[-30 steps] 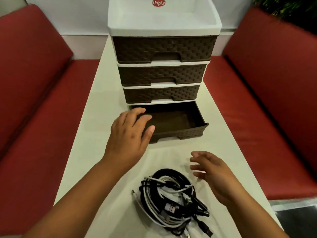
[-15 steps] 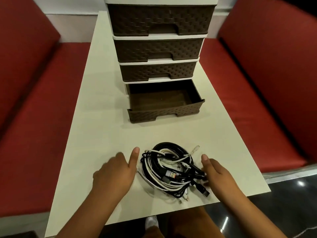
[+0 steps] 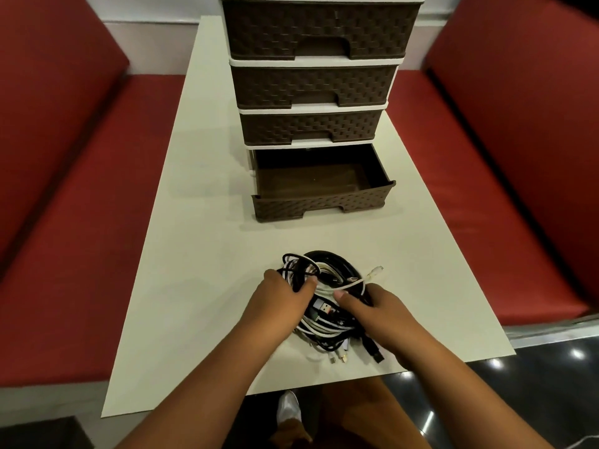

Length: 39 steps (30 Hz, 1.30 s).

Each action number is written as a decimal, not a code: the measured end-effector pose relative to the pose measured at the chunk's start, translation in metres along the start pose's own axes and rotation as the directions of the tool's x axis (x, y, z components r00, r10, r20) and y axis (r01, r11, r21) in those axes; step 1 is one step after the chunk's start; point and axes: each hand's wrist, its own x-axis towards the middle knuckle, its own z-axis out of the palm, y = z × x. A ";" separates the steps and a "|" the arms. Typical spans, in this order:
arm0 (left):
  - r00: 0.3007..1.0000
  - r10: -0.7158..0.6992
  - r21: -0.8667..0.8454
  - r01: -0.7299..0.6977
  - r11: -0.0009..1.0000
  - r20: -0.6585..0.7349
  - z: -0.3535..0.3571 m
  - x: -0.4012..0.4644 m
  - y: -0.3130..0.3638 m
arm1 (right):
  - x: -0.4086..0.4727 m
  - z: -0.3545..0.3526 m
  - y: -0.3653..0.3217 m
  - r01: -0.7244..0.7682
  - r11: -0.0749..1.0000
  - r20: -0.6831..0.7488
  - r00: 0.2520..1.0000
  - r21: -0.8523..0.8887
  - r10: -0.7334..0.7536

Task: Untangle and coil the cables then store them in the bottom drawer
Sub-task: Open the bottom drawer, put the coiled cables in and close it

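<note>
A tangled bundle of black and white cables lies on the white table near its front edge. My left hand grips the left side of the bundle, fingers curled round black and white strands. On the right side my right hand holds the bundle, thumb pressed on a white cable. Beyond them stands a brown woven-look drawer unit. Its bottom drawer is pulled out and shows nothing inside.
The narrow white table runs away from me between red cushioned benches on the left and right. Three upper drawers are closed. Loose plug ends stick out of the bundle toward the table's front edge.
Both hands have closed in from beside the bundle and taken hold of it. A second ago my left hand was up at the open drawer.
</note>
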 end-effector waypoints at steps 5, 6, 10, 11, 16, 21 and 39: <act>0.997 0.047 -0.108 -0.054 0.993 -0.066 0.005 0.001 0.001 | 0.001 0.012 0.005 0.086 0.996 -0.121 0.989 -0.028 -0.088; 0.993 0.073 -0.086 -0.081 0.993 -0.092 0.006 0.001 -0.001 | 0.000 0.013 0.005 0.112 0.993 -0.141 0.983 -0.032 -0.115; 0.977 0.141 -0.095 -0.157 0.983 -0.159 0.003 0.001 0.001 | -0.003 0.012 -0.002 0.185 0.983 -0.212 0.960 -0.008 -0.183; 0.974 0.147 -0.104 -0.166 0.981 -0.172 0.001 0.001 0.005 | -0.002 0.010 -0.005 0.205 0.979 -0.229 0.953 -0.002 -0.200; 0.959 0.170 -0.149 -0.207 0.967 -0.228 -0.015 0.001 0.032 | 0.003 -0.003 -0.027 0.280 0.960 -0.269 0.927 0.029 -0.262; 0.942 0.213 -0.158 -0.260 0.953 -0.260 -0.038 0.011 0.065 | 0.011 -0.023 -0.057 0.337 0.938 -0.309 0.903 0.081 -0.298; 0.982 -0.033 -0.466 0.118 0.877 0.188 -0.076 0.118 0.143 | 0.139 -0.096 -0.147 0.129 0.991 -0.134 0.982 -0.033 -0.132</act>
